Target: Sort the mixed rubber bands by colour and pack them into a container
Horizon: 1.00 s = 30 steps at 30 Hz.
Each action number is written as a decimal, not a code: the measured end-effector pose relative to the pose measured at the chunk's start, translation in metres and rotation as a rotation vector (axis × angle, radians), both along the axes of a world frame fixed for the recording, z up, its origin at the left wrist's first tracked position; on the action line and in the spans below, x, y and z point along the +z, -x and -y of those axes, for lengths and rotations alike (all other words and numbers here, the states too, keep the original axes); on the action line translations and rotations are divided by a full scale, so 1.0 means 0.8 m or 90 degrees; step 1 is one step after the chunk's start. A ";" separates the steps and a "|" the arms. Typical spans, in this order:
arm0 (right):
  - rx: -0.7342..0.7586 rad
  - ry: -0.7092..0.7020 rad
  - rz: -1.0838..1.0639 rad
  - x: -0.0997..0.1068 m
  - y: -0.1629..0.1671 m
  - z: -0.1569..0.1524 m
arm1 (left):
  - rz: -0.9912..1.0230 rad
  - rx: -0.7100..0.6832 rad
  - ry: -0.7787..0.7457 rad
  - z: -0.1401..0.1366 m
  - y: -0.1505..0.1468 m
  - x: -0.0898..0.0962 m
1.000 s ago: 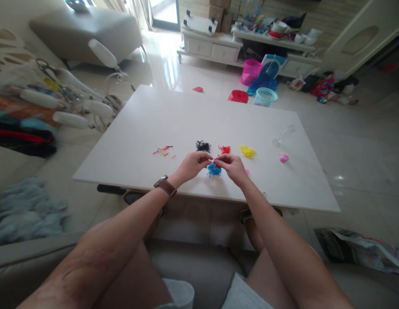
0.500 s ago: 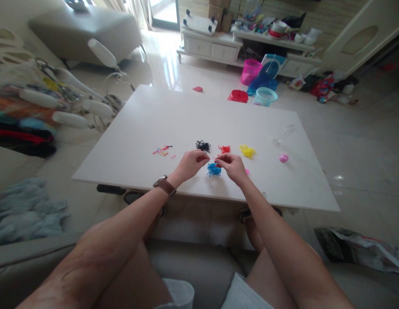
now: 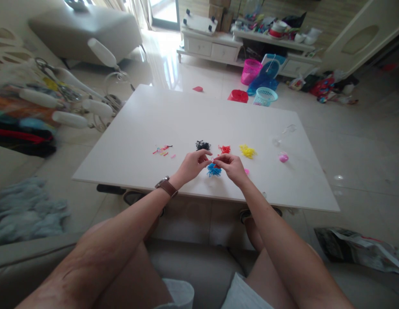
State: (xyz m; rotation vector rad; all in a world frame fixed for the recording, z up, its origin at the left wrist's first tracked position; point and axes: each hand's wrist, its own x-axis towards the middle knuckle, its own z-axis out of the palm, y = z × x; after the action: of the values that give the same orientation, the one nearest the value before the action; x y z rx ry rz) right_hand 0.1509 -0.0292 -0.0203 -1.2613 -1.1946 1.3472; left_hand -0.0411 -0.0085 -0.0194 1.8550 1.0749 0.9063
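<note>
My right hand (image 3: pixel 233 167) is pinched on a small red strand, probably from the red pile, held above the blue pile (image 3: pixel 214 170). My left hand (image 3: pixel 194 165) faces it with thumb and forefinger apart, the thumb close to the right fingertips. Behind my left hand lies a pile of black strands (image 3: pixel 202 145). A red pile (image 3: pixel 224 149) sits just beyond my right hand, and a yellow pile (image 3: pixel 248 151) is farther right. A pink piece (image 3: pixel 247 171) shows partly behind my right hand.
The white table (image 3: pixel 173 111) also bears mixed coloured bits (image 3: pixel 162 150) at left. A pink round object (image 3: pixel 283 158) and a clear plastic item (image 3: pixel 284 135) lie at right. Beyond the table stand a red stool (image 3: pixel 238 96) and a light blue basket (image 3: pixel 265 97).
My left hand has shifted slightly right, toward the right fingertips, and its thumb and forefinger have spread apart. My right hand has barely moved and still pinches.
</note>
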 end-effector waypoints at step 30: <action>-0.017 -0.074 0.104 -0.009 0.001 -0.001 | -0.132 -0.037 -0.140 0.000 0.003 0.010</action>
State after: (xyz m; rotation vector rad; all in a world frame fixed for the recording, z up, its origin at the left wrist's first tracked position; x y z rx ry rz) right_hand 0.1503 -0.0287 -0.0274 -1.3186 -1.3429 1.1562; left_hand -0.0436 -0.0082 -0.0114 2.1906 1.0718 0.8398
